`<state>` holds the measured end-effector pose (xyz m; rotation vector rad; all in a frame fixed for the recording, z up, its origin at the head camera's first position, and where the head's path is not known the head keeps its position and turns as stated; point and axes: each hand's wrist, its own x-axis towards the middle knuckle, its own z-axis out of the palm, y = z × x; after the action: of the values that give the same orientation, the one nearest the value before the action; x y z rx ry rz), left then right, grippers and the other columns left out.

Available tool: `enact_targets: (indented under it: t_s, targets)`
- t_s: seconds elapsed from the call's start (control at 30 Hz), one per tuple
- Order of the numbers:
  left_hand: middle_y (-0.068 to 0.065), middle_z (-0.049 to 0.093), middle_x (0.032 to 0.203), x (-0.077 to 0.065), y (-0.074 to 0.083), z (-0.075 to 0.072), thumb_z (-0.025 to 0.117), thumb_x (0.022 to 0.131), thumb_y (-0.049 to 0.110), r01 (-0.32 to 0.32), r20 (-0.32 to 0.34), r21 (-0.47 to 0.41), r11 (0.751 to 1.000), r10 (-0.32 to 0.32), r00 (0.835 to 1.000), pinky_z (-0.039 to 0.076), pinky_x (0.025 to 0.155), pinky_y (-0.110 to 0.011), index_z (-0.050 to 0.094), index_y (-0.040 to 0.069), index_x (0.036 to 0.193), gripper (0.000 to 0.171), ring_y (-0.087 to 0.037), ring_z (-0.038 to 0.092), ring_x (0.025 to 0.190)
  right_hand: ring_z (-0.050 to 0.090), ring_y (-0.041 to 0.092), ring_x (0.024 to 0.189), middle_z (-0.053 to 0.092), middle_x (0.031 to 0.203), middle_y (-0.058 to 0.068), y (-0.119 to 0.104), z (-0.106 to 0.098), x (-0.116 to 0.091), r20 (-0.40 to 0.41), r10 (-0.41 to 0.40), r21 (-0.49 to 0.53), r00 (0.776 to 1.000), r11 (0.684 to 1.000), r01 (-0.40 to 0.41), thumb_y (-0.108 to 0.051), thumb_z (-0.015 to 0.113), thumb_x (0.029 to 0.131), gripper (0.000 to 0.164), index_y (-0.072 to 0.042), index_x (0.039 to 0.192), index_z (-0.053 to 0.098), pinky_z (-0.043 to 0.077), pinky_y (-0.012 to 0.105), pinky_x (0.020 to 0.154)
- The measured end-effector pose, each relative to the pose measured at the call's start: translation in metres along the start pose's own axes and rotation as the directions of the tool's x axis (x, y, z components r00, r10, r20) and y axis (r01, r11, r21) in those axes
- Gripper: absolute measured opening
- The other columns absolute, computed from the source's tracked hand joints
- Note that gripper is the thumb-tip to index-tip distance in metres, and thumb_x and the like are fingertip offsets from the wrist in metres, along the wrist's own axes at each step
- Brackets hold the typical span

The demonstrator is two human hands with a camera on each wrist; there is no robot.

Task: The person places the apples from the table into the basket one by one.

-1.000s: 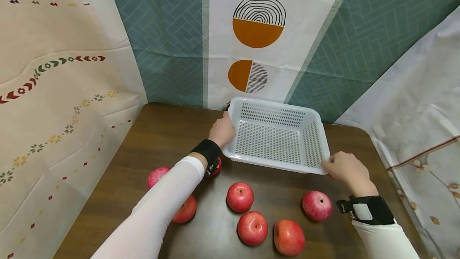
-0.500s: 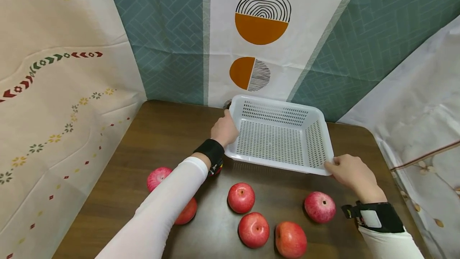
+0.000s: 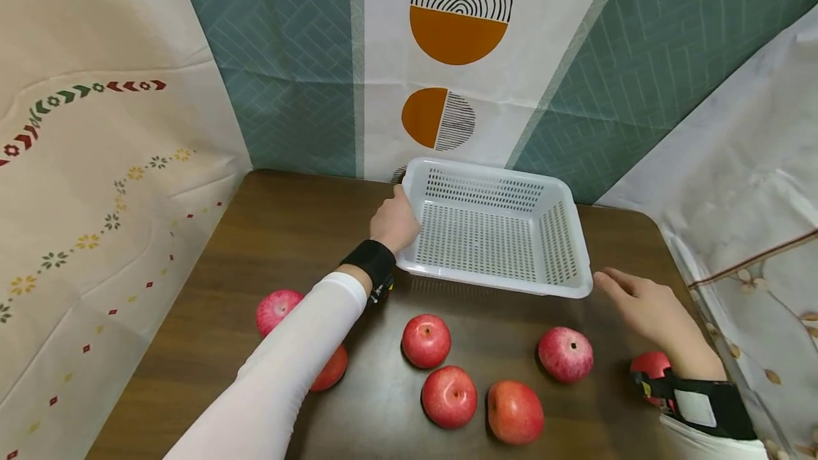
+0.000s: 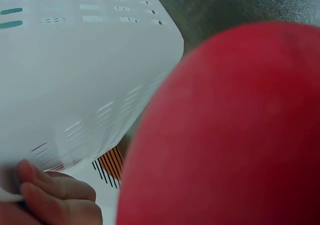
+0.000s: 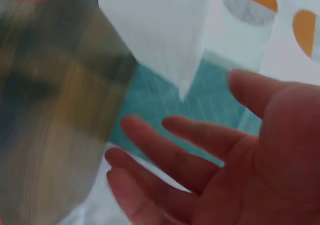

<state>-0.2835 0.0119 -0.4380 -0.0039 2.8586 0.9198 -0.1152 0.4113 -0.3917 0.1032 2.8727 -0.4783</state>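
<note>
A white perforated plastic basket [image 3: 495, 282] stands at the back of the brown table, its slotted floor showing. My left hand [image 3: 394, 222] grips its left rim; in the left wrist view, the curled fingers [image 4: 60, 197] show at the basket's edge. Just off the basket's front right corner is my right hand [image 3: 645, 307], holding nothing. The right wrist view shows its fingers [image 5: 155, 140] spread and apart from the basket corner [image 5: 165, 45]. A red apple [image 4: 235, 130] fills much of the left wrist view, and another apple [image 3: 650, 368] lies partly hidden by the right wrist.
Several red apples lie in front of the basket, among them a middle apple [image 3: 426, 341] and a right-hand apple [image 3: 565, 354]. Left of the left sleeve [image 3: 275, 382] is a pinkish apple [image 3: 276, 309]. Patterned cloth [image 3: 287, 77] hangs behind the table [image 3: 307, 226].
My right hand has let go of the basket's front right corner and drawn away to the right and toward me. The left hand keeps its hold; the head view has shifted slightly.
</note>
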Motion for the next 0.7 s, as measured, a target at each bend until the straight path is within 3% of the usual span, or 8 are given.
enact_targets:
  t_s: [0.2, 0.3, 0.43, 0.57, 0.7]
  targets:
    - [-0.022, 0.069, 0.11, 0.004, -0.003, 0.001, 0.071, 0.099, 0.013, -0.004, -0.026, 0.011, 1.0, 0.005, 1.0, 0.06, 0.071, -0.049, 0.031, -0.001, 0.158, 0.073, -0.035, 0.071, 0.085, 0.046, 0.07, 0.125, 0.042, 0.144, 0.052, 0.038, -0.008, -0.024, 0.091, 0.012, -0.045, 0.996, 0.999, -0.008, -0.058, 0.058, 0.105, 0.087, 0.01, 0.156, 0.038, 0.044, 0.079, 0.091]
    - [-0.022, 0.069, 0.11, 0.004, -0.004, 0.002, 0.071, 0.098, 0.013, -0.005, -0.022, 0.004, 1.0, 0.005, 1.0, 0.06, 0.071, -0.049, 0.031, -0.002, 0.157, 0.073, -0.035, 0.072, 0.085, 0.041, 0.073, 0.123, 0.037, 0.143, 0.054, 0.058, -0.001, -0.038, 0.142, 0.01, -0.025, 0.99, 1.0, -0.007, -0.052, 0.07, 0.101, 0.091, 0.01, 0.156, 0.033, 0.045, 0.08, 0.086]
    - [-0.022, 0.069, 0.108, 0.004, -0.006, 0.001, 0.072, 0.098, 0.013, -0.006, -0.021, -0.005, 1.0, 0.006, 1.0, 0.06, 0.07, -0.049, 0.031, -0.002, 0.157, 0.073, -0.035, 0.072, 0.083, 0.04, 0.073, 0.121, 0.038, 0.142, 0.054, 0.08, 0.01, -0.052, 0.152, -0.023, 0.021, 0.988, 1.0, 0.02, -0.039, 0.08, 0.096, 0.089, 0.008, 0.155, 0.032, 0.046, 0.079, 0.083]
    - [-0.021, 0.07, 0.108, 0.004, -0.005, 0.002, 0.072, 0.098, 0.013, -0.006, -0.021, -0.002, 1.0, 0.006, 1.0, 0.06, 0.069, -0.048, 0.03, -0.001, 0.158, 0.074, -0.034, 0.072, 0.082, 0.049, 0.068, 0.118, 0.043, 0.137, 0.053, 0.092, 0.02, -0.059, 0.189, -0.025, 0.08, 0.982, 0.997, 0.01, -0.032, 0.084, 0.093, 0.085, 0.007, 0.151, 0.036, 0.052, 0.068, 0.08]
    - [-0.021, 0.07, 0.108, 0.004, -0.003, 0.004, 0.072, 0.098, 0.014, -0.008, -0.013, -0.007, 1.0, 0.008, 1.0, 0.06, 0.07, -0.049, 0.031, -0.001, 0.158, 0.074, -0.035, 0.072, 0.082, 0.058, 0.054, 0.112, 0.054, 0.126, 0.043, 0.097, 0.029, -0.062, 0.232, 0.005, 0.11, 0.973, 0.993, -0.031, -0.031, 0.086, 0.09, 0.083, 0.008, 0.148, 0.04, 0.055, 0.052, 0.075]
